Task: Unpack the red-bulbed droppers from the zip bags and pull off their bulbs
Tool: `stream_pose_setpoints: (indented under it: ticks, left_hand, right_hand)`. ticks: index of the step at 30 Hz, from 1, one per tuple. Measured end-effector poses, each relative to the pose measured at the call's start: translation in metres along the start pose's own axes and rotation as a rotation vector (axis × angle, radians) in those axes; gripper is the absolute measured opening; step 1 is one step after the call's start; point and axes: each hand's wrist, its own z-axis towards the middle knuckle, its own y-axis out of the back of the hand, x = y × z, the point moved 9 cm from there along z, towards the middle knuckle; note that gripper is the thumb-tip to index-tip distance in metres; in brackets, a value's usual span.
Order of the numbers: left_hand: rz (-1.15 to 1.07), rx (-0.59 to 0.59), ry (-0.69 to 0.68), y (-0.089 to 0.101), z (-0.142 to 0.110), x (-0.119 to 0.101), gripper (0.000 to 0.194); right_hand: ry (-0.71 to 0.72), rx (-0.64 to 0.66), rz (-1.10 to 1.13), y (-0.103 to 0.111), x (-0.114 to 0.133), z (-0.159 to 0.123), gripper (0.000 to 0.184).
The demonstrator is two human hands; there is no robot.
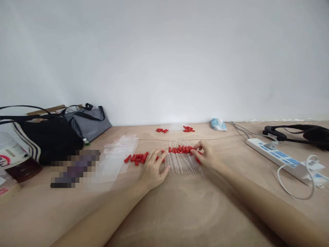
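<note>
A row of red rubber dropper bulbs [179,149] lies across a fan of thin clear dropper tubes [182,164] in the middle of the table. At the right end of that row, my right hand [207,156] has thumb and fingers closed on a red bulb; another bit of red shows below the thumb. My left hand [154,168] rests at the row's left end, fingers spread over a few bulbs and thumb beside the tubes. Left of it lies a loose pile of red bulbs [138,157]. What is under the left fingertips is partly hidden.
Clear zip bags [113,161] lie left of the pile. Farther back are two small groups of red bulbs [161,130] beside more tubes. A black bag [56,137], a striped bag [89,121] and a bottle [17,161] stand left; a power strip [280,156] lies right.
</note>
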Motion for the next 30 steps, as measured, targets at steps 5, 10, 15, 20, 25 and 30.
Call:
stream_pose_setpoints:
  ticks: [5, 10, 15, 20, 25, 30]
  left_hand:
    - [0.115, -0.004, -0.064, -0.001, -0.001, -0.012, 0.033]
    - [0.034, 0.061, -0.193, -0.005, -0.002, -0.036, 0.016]
    - [-0.039, 0.031, -0.216, -0.007, -0.002, -0.038, 0.016]
    - [-0.059, -0.021, -0.276, -0.005, -0.006, -0.040, 0.015]
    - [-0.083, -0.014, -0.297, 0.000, -0.007, -0.045, 0.017]
    - [-0.086, -0.024, -0.311, 0.001, -0.008, -0.047, 0.018]
  right_hand:
    - [0.530, -0.017, -0.219, -0.016, 0.054, -0.058, 0.014]
    - [0.659, -0.036, -0.247, -0.024, 0.074, -0.071, 0.015]
    - [0.664, -0.075, -0.320, -0.031, 0.080, -0.069, 0.017]
    - [0.657, -0.112, -0.344, -0.030, 0.080, -0.070, 0.013]
    - [0.686, -0.093, -0.346, -0.028, 0.082, -0.073, 0.013]
    - [0.701, -0.067, -0.332, -0.029, 0.081, -0.074, 0.014]
